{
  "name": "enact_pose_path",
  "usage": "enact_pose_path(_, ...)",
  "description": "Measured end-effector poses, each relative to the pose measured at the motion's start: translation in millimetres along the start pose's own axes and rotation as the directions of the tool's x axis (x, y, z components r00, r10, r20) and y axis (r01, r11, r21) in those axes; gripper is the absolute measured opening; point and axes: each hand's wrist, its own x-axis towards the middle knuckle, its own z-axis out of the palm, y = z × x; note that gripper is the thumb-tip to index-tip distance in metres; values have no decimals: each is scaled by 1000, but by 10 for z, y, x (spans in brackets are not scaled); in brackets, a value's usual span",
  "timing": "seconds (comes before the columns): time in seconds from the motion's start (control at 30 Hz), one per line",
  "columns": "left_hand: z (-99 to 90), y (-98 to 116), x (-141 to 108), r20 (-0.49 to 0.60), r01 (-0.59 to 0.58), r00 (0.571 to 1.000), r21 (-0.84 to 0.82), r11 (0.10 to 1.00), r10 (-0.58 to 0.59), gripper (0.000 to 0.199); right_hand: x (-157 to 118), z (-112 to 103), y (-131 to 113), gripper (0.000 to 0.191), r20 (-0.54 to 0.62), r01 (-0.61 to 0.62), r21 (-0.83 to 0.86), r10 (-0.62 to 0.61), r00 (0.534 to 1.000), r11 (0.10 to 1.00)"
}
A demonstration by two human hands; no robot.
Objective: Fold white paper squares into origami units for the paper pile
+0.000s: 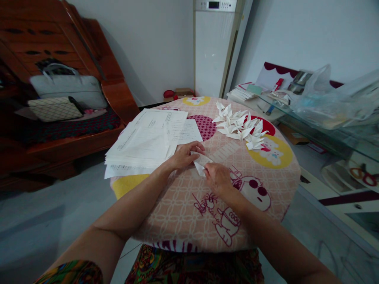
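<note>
Between my two hands is a small folded piece of white paper (201, 161), low over the table. My left hand (186, 154) pinches its upper left side, thumb and fingers closed on it. On the right side, my right hand (218, 176) grips the lower corner with bent fingers. A stack of printed paper sheets (139, 138) lies just left of my left hand. Beyond my right hand, a cluster of folded paper cranes (239, 125) sits on the far right of the table. The exact folds under my fingers are hidden.
The round table wears a pink patterned cloth (171, 213). At right stands a glass shelf (325, 130) with plastic bags (319, 102) and papers (242, 92). A wooden bench (115, 79) holding a grey bag (71, 88) is at left. A tall white appliance (213, 51) stands behind.
</note>
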Motion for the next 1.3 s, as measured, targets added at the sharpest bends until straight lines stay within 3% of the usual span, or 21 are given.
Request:
enact_pose_path(0.1, -56, 51, -18, 98, -79, 992, -61, 995, 85, 21, -5, -2, 9, 22, -3, 7, 17, -6, 1000, 1000)
enact_pose_path(0.2, -126, 130, -21, 205, -134, 970, 5, 991, 130, 24, -10, -1, 20, 22, 6, 8, 32, -8, 1000, 999)
enact_pose_path(0.33, -217, 175, 51, 396, -118, 914, 53, 992, 88, 13, -17, 22, 38, 22, 11, -10, 47, 10, 1000, 999)
enact_pose_path(0.47, -253, 158, 173, 460, -88, 886, 65, 994, 48, 22, -26, 38, 67, 22, -38, -19, 123, 24, 999, 992)
enact_pose_path(0.6, -250, 192, 235, 532, -95, 841, -28, 995, 95, 16, -3, -11, 71, 17, 25, -75, 241, 71, 997, 968)
enact_pose_path(0.8, -270, 278, 283, 578, -141, 812, 60, 988, 80, 21, 80, -48, 12, 9, 94, -65, 237, 43, 995, 969)
enact_pose_path(0.97, -304, 243, 320, 586, -235, 800, 107, 966, 130, 21, 84, -42, 1, 14, 68, -70, 214, 57, 996, 974)
enact_pose_path(1.1, -313, 269, 311, 578, -204, 810, 117, 972, 100, 20, 89, -55, -16, 17, 110, -103, 256, 77, 991, 961)
enact_pose_path(1.3, -307, 228, 318, 557, -206, 822, 103, 973, 115, 16, 133, -3, -67, 19, 120, -141, 182, 120, 985, 973)
